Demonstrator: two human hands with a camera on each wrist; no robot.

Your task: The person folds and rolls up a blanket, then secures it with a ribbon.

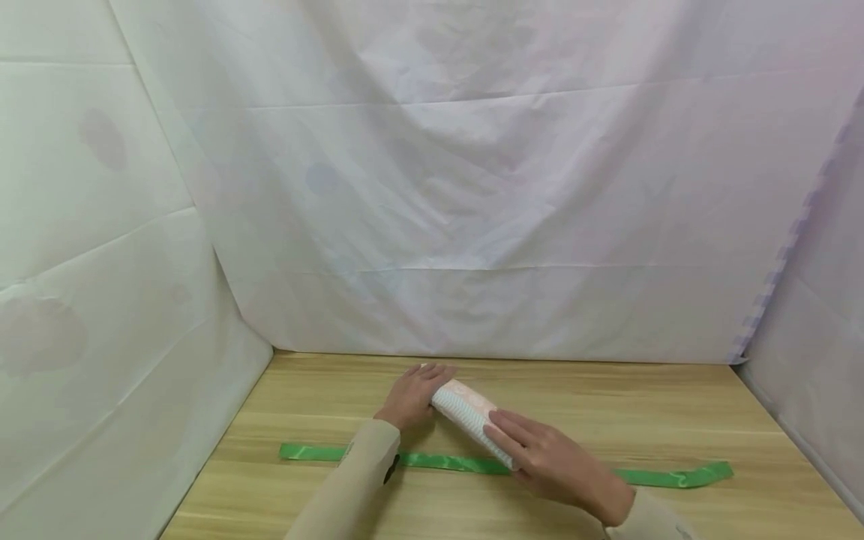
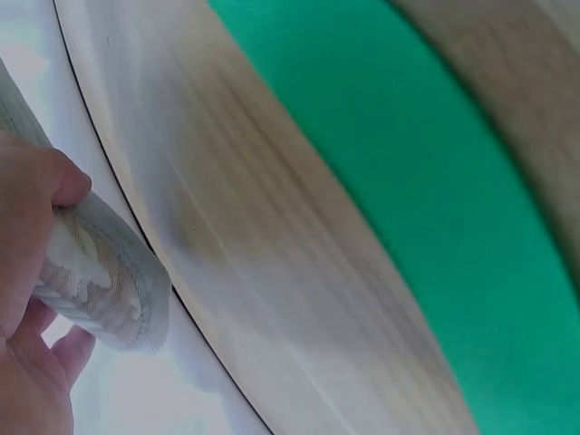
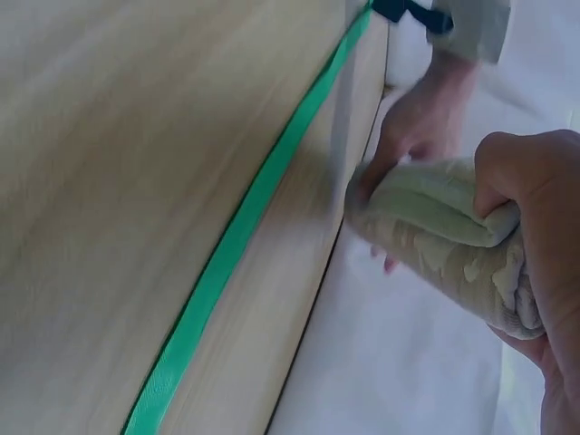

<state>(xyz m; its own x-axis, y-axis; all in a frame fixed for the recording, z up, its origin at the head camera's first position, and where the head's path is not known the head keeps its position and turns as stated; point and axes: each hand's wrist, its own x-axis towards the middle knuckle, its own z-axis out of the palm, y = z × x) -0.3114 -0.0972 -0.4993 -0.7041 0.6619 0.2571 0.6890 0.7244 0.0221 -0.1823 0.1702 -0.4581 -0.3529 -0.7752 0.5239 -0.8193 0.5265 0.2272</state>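
Both hands [image 1: 413,396] [image 1: 550,459] curled shut, gripping, forearms converging.

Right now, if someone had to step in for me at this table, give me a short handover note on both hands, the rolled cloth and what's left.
Left hand grips the far end of the rolled cloth. Right hand grips the near end.
The cloth is rolled into a tight tube, lying at an angle just behind the green tape strip on the wooden table.
Done: the cloth looks fully rolled.
Left: probably to set it down and let go; both hands are on it.
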